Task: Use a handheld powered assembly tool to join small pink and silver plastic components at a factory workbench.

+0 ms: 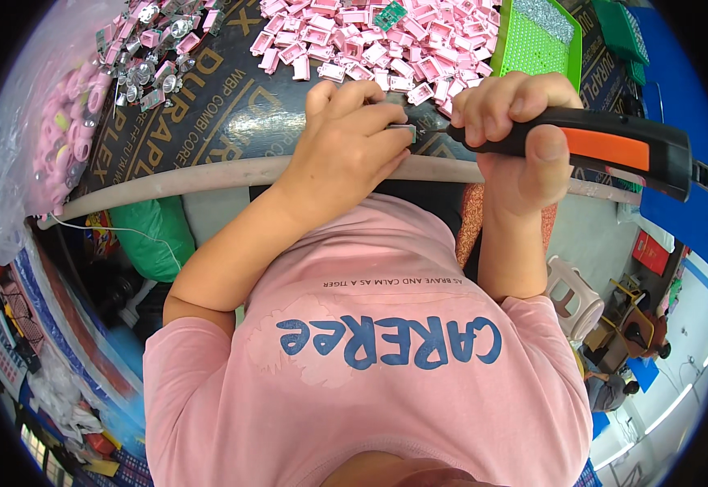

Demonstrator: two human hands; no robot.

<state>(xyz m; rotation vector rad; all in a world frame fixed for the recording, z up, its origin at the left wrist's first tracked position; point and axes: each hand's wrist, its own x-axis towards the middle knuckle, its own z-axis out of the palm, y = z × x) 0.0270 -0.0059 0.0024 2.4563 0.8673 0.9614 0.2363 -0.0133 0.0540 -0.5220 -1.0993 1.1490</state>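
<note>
Left hand (pixel 350 142) pinches small piece (pixel 407 131) near table's pale edge (pixel 240 173); piece mostly hidden in grip, seemingly green circuit board. Right hand (pixel 519 172) wraps firmly around black-and-orange screwdriver (pixel 606 148), tip pointing left toward piece. Beyond hands, heap of pink plastic housings (pixel 317 35) lies on dark table (pixel 265 122); clear domed parts (pixel 170 83) left of heap, green tray (pixel 524 50) right of it.

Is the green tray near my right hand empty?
No, partly filled: small silvery pieces cover the green tray's far part.

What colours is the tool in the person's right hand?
The tool is black with an orange panel, showing best in the head view.
</note>
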